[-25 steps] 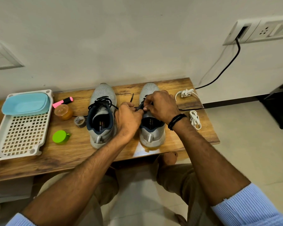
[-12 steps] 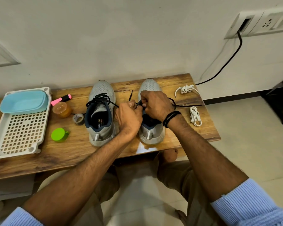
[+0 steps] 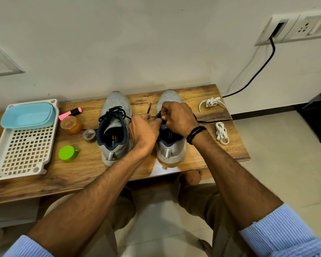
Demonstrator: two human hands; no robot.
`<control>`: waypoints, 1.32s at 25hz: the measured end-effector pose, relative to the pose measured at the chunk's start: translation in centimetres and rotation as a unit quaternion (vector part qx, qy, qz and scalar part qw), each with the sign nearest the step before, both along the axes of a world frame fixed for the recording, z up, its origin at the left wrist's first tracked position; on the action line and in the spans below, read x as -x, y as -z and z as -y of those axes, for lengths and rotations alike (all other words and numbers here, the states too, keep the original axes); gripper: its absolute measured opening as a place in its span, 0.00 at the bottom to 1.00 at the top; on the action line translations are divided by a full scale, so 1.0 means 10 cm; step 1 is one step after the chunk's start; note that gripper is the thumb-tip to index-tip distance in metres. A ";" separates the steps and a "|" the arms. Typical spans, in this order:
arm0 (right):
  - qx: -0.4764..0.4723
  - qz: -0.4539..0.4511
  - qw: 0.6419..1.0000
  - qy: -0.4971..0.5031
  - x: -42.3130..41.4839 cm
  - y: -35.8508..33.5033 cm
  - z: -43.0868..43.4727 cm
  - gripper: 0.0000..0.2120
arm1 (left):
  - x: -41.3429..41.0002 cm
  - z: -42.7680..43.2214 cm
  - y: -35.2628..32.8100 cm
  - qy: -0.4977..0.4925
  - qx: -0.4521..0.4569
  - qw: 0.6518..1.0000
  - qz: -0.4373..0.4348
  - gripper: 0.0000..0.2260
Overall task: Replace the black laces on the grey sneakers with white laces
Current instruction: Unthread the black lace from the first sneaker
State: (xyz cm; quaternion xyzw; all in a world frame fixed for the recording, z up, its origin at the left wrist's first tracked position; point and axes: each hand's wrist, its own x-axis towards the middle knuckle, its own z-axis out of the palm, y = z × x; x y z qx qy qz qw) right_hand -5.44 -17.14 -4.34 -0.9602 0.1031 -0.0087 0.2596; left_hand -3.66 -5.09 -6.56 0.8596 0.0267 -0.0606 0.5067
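- Since the earlier frames, the small loop of black lace (image 3: 215, 121) by the right wrist has drawn out straighter. It now trails rightward across the tabletop (image 3: 93, 167), and both hands remain bunched over the same shoe.
- The left hand (image 3: 144, 132) has its fingers and thumb curled, pinching a short run of that lace. The lace's free tip (image 3: 150, 108) sticks up between the two shoes.
- The right hand (image 3: 178, 117), knuckles up, pinches the lace over the tongue of the right sneaker (image 3: 171, 153). Its fingertips are hidden, so the eyelet being worked is probably an upper one, though that is not certain.
- The left sneaker (image 3: 117, 99) stands just beside, with its tied lace (image 3: 113, 113) untouched.
- The white laces (image 3: 221, 135) wait to the right of the shoes: one coil nearer, and one loose tangle (image 3: 212, 102) toward the far edge.
- The step in hand looks like unthreading the right shoe, with the task barely begun.
- To do it well, loosen one crossing at a time and draw slack out at the eyelet rather than tugging the long tail.
- One hand should steady the shoe so it does not slide into its neighbour.
- The freed black tail is best kept apart from the white coil, which it already passes close by and could snag.
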 end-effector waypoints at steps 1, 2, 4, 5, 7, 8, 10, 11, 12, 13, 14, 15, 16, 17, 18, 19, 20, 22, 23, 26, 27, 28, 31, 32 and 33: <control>-0.017 -0.005 1.000 0.006 0.00 0.00 0.02 0.03 | 0.00 -0.01 0.01 -0.008 0.008 1.000 -0.002 0.04; -0.030 -0.008 0.999 0.008 0.00 0.00 0.04 0.02 | 0.01 -0.01 0.00 -0.012 0.014 1.000 -0.001 0.03; -0.041 -0.004 0.999 0.010 0.01 0.01 0.06 0.03 | 0.03 -0.01 0.00 -0.021 0.017 1.000 0.002 0.03; -0.041 0.002 0.999 0.014 0.01 0.02 0.05 0.03 | 0.03 -0.01 0.01 -0.024 0.013 1.000 0.004 0.03; -0.032 0.015 0.999 0.027 -0.01 0.04 0.03 0.03 | 0.03 -0.01 0.03 -0.009 -0.003 1.000 0.013 0.03; -0.027 0.018 0.999 0.032 -0.02 0.05 0.02 0.03 | 0.04 -0.01 0.05 0.004 -0.009 1.000 0.021 0.04; -0.019 0.013 0.999 0.035 -0.04 0.06 0.00 0.03 | 0.05 -0.01 0.06 0.024 -0.024 0.999 0.042 0.07; -0.014 0.006 0.999 0.032 -0.04 0.06 -0.01 0.03 | 0.05 -0.01 0.06 0.031 -0.033 0.998 0.049 0.06; -0.007 -0.002 1.000 0.028 -0.05 0.05 -0.02 0.02 | 0.05 -0.01 0.04 0.035 -0.038 0.997 0.053 0.04; 0.002 -0.007 1.000 0.022 -0.05 0.05 -0.03 0.02 | 0.05 -0.01 0.02 0.036 -0.041 0.997 0.053 0.03; 0.011 -0.008 1.000 0.017 -0.05 0.04 -0.04 0.01 | 0.05 -0.01 0.00 0.040 -0.045 0.997 0.054 0.04; 0.018 -0.007 1.000 0.012 -0.05 0.03 -0.05 0.01 | 0.05 -0.02 0.00 0.043 -0.051 0.996 0.058 0.09; 0.022 -0.006 1.000 0.007 -0.04 0.03 -0.06 0.01 | 0.04 -0.03 0.01 0.049 -0.055 0.995 0.063 0.13; 0.023 -0.004 1.000 0.002 -0.04 0.03 -0.07 0.03 | 0.03 -0.03 0.03 0.050 -0.060 0.995 0.067 0.14; 0.023 -0.004 1.000 -0.003 -0.04 0.03 -0.07 0.04 | 0.04 -0.03 0.03 0.052 -0.064 0.994 0.070 0.15; 0.021 -0.005 1.000 -0.009 -0.04 0.04 -0.08 0.05 | 0.03 -0.02 0.04 0.055 -0.065 0.994 0.074 0.17; 0.020 -0.004 1.000 -0.014 -0.04 0.04 -0.08 0.06 | 0.02 -0.02 0.06 0.060 -0.063 0.993 0.077 0.18; 0.012 -0.004 1.000 -0.021 -0.05 0.05 -0.08 0.05 | -0.01 -0.01 0.07 0.067 -0.060 0.993 0.076 0.18; 0.008 -0.003 1.000 -0.022 -0.05 0.06 -0.07 0.05 | -0.03 -0.01 0.08 0.068 -0.059 0.993 0.073 0.17; -0.006 0.001 1.000 -0.015 -0.05 0.07 -0.09 0.06 | -0.08 -0.02 0.09 0.069 -0.060 0.994 0.065 0.14; -0.013 0.002 1.000 -0.011 -0.05 0.08 -0.08 0.06 | -0.09 -0.03 0.09 0.074 -0.061 0.993 0.064 0.14; -0.020 0.002 1.000 -0.008 -0.04 0.07 -0.08 0.07 | -0.10 -0.03 0.08 0.081 -0.060 0.993 0.062 0.14; -0.034 0.006 0.999 0.017 -0.02 0.07 -0.09 0.07 | -0.12 -0.06 0.08 0.089 -0.051 0.994 0.047 0.14; -0.036 0.011 0.999 0.031 -0.02 0.08 -0.10 0.07 | -0.12 -0.06 0.08 0.094 -0.059 0.993 0.045 0.12; -0.033 0.017 0.998 0.044 -0.03 0.09 -0.12 0.07 | -0.13 -0.07 0.08 0.097 -0.069 0.992 0.046 0.09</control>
